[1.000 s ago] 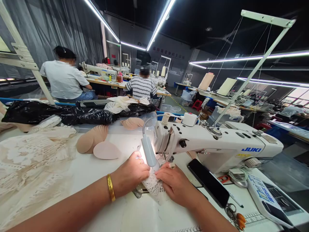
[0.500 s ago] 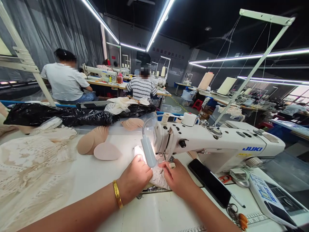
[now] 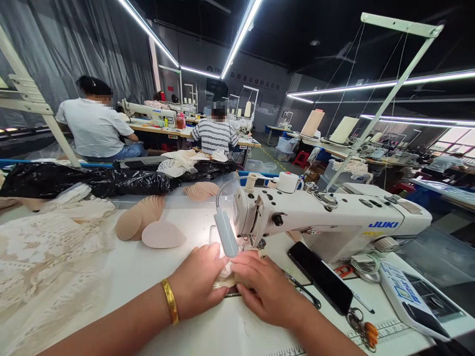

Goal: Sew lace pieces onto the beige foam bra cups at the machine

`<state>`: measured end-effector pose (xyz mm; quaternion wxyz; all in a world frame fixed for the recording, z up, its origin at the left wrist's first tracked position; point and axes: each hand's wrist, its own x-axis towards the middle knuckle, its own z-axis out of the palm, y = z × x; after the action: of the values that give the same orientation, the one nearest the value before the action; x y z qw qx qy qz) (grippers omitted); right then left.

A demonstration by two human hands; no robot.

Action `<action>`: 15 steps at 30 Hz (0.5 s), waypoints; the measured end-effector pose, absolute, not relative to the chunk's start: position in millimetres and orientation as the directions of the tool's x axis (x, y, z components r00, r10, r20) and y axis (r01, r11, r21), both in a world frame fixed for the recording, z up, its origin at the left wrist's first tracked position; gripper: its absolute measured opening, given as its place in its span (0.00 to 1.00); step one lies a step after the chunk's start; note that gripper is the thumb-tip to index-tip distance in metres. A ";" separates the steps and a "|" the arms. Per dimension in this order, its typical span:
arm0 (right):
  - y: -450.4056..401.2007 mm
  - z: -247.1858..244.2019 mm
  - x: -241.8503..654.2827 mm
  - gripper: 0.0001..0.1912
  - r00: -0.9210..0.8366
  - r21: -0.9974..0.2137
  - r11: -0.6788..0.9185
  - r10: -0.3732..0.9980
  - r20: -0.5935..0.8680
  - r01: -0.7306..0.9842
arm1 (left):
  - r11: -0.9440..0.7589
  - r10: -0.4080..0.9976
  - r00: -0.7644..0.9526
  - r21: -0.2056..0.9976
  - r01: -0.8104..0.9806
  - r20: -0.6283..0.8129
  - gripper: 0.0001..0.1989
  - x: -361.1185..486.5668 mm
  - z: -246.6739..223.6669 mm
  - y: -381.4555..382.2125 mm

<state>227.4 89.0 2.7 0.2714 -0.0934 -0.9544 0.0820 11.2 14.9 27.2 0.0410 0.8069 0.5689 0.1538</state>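
A JUKI sewing machine [image 3: 334, 212] stands in front of me, its needle area partly hidden by the grey lamp [image 3: 225, 232]. A small piece of white lace fabric [image 3: 224, 271] lies below the lamp, mostly covered by my fingers. My left hand [image 3: 198, 279], with a gold bracelet at the wrist, is closed on the lace's left side, thumb toward me. On the other side my right hand [image 3: 261, 284] curls its fingers over the lace, close to the needle area. The fingertips of both hands nearly meet.
At left lie cream lace fabric [image 3: 52, 247] and beige oval pads [image 3: 139, 217], with a pale pad [image 3: 163, 234] beside them. Right of my hands are dark-handled snips [image 3: 304, 290], a phone [image 3: 319, 277] and keys [image 3: 358, 321]. Two people sit at machines beyond black plastic bags [image 3: 92, 179].
My right hand has moved left and toward me, its fingers now curled over the lace. My left hand has flattened and turned. The snips have come into sight. The view has shifted slightly.
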 end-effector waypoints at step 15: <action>111.2 -20.1 228.1 0.16 -0.815 -0.015 0.892 0.418 0.402 0.451 | -0.394 0.919 0.378 0.200 0.897 0.112 0.16 -3.0 26.5 4.5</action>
<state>228.1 111.2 -20.1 0.2014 -0.2284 -0.9516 -0.0407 -3.0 4.5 26.5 0.0530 0.8285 0.5480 0.1024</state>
